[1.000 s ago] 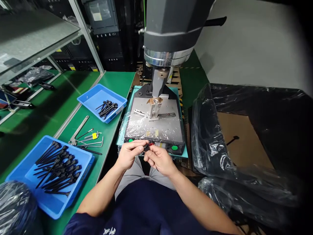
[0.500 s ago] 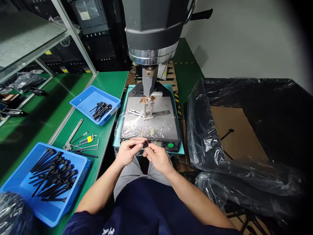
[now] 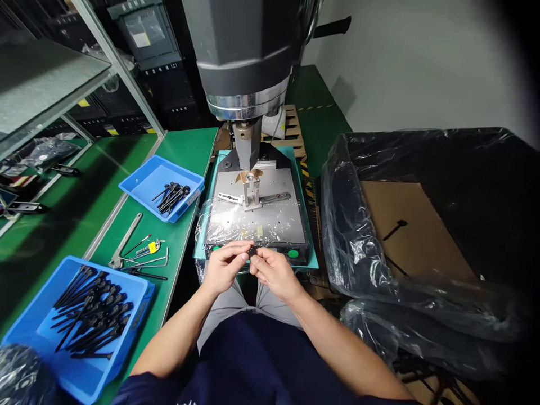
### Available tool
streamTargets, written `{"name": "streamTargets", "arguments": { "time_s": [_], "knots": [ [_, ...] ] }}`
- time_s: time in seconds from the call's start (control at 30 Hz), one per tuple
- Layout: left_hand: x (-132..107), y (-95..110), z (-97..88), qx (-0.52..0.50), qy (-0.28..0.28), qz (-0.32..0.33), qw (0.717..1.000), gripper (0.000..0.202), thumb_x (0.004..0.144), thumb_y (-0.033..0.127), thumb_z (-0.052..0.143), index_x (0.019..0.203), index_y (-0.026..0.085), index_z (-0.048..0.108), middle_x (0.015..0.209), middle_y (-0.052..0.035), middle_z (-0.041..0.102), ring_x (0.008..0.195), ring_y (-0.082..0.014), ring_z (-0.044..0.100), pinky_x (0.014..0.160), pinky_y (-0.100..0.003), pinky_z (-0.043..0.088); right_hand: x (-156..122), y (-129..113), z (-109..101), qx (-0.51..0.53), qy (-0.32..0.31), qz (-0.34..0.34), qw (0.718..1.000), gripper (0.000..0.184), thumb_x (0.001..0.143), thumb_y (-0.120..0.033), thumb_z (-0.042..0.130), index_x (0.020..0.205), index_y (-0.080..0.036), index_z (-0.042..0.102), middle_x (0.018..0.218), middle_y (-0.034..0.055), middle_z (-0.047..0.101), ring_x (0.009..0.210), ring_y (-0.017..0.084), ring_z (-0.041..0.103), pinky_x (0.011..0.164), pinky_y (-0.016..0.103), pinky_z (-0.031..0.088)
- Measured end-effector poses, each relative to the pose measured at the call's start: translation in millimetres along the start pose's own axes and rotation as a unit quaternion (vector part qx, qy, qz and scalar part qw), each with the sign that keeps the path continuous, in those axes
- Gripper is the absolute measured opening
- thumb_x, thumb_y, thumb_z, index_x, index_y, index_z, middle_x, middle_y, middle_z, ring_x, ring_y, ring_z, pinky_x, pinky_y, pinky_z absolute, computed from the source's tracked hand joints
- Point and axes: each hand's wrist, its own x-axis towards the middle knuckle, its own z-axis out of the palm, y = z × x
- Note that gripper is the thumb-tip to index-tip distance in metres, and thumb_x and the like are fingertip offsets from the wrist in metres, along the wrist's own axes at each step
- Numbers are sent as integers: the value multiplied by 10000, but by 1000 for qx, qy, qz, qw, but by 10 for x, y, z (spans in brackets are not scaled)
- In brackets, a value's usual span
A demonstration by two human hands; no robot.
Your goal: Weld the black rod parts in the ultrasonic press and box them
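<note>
My left hand (image 3: 226, 265) and my right hand (image 3: 275, 271) meet in front of the machine's base, fingertips pinched together. Between them is a small black part (image 3: 252, 251), mostly covered by the fingers, so its full shape is hidden. Just beyond my hands lies the metal base plate (image 3: 276, 222) of a press-like machine. A small metal fixture (image 3: 252, 194) stands upright on that plate, under the machine's grey metal tool head (image 3: 248, 149). A gap separates the tool head from the fixture.
On the green bench at left are two blue trays (image 3: 141, 332) (image 3: 130, 183) of black headed rods, with an adjustable wrench (image 3: 126, 242) and hex keys (image 3: 154, 247) between. At right stands a plastic-lined box (image 3: 337, 225) with cardboard and a black rod (image 3: 395, 229) inside.
The camera view has shifted slightly, so the machine head appears further left. Both hands stay together on the small black part, which has turned a little between the fingers.
</note>
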Motion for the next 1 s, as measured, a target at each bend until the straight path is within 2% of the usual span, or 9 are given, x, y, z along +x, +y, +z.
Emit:
{"name": "streamTargets", "arguments": {
  "time_s": [0.13, 0.3, 0.47, 0.57, 0.67, 0.73, 0.8, 0.83, 1.0],
  "knots": [
    [74, 3, 5, 0, -26, 21, 999, 250, 837, 263, 703, 1083, 243, 743, 1154, -99, 715, 1082, -223, 668, 948, -402, 543, 26, -17, -51, 26, 28, -22, 999, 364, 851, -514, 669, 728, -185, 572, 586, -22, 547, 425, 70, 359, 399, 213, 245],
    [320, 82, 36, -67, -49, -37, 996, 210, 819, 335, 724, 984, 211, 762, 1098, -96, 731, 1022, -223, 687, 913, -377, 551, 107, -150, -85, 102, -7, -8, 995, 359, 820, -512, 713, 752, -183, 586, 613, -20, 559, 407, 52, 342, 358, 182, 209],
    [417, 105, 186, -122, -60, -125, 983, 447, 796, 488, 714, 1087, 148, 714, 689, -48, 703, 624, -155, 660, 628, -296, 544, 159, -175, -73, 130, 51, -24, 990, 341, 805, -497, 745, 792, -193, 589, 602, -46, 509, 404, 39, 345, 344, 147, 217],
    [473, 70, 207, -164, -81, -142, 973, 515, 764, 513, 737, 1116, 140, 687, 602, -17, 655, 555, -151, 635, 564, -286, 515, 270, -143, -141, 97, 48, -27, 994, 333, 827, -515, 716, 833, -199, 610, 604, -38, 529, 403, 53, 370, 334, 158, 247],
    [618, 36, 130, -139, -54, -93, 984, 433, 732, 482, 773, 1003, 149, 719, 714, -48, 706, 638, -180, 683, 651, -339, 557, 470, -124, -289, -6, 30, -48, 998, 365, 835, -560, 681, 844, -196, 648, 658, 2, 610, 500, 112, 518, 425, 216, 428],
    [789, 0, 36, -67, 6, -33, 997, 341, 709, 429, 800, 911, 160, 744, 883, -88, 748, 813, -215, 715, 813, -390, 566, 594, -106, -426, -91, 57, -72, 992, 432, 797, -601, 697, 945, -196, 687, 814, 56, 699, 739, 199, 652, 656, 311, 554],
    [1012, -61, -65, 5, 66, 10, 998, 276, 707, 381, 804, 882, 172, 759, 1003, -104, 753, 962, -234, 703, 943, -414, 530, 649, -63, -563, -132, 109, -77, 982, 546, 755, -643, 710, 1072, -199, 684, 1022, 107, 725, 991, 275, 661, 861, 406, 544],
    [1132, -101, -109, 27, 86, 17, 996, 268, 714, 368, 797, 895, 174, 762, 1022, -106, 754, 999, -241, 696, 975, -423, 515, 643, -29, -620, -135, 128, -71, 980, 585, 747, -659, 704, 1106, -198, 676, 1085, 125, 718, 1052, 293, 648, 900, 431, 530],
    [1640, -317, -199, 60, 114, 11, 992, 275, 718, 315, 780, 939, 153, 759, 1047, -117, 754, 1041, -265, 689, 1011, -444, 490, 402, 173, -753, -105, 102, -14, 989, 572, 769, -643, 692, 1101, -178, 667, 980, 126, 733, 955, 279, 678, 811, 408, 548]
  ]
}}
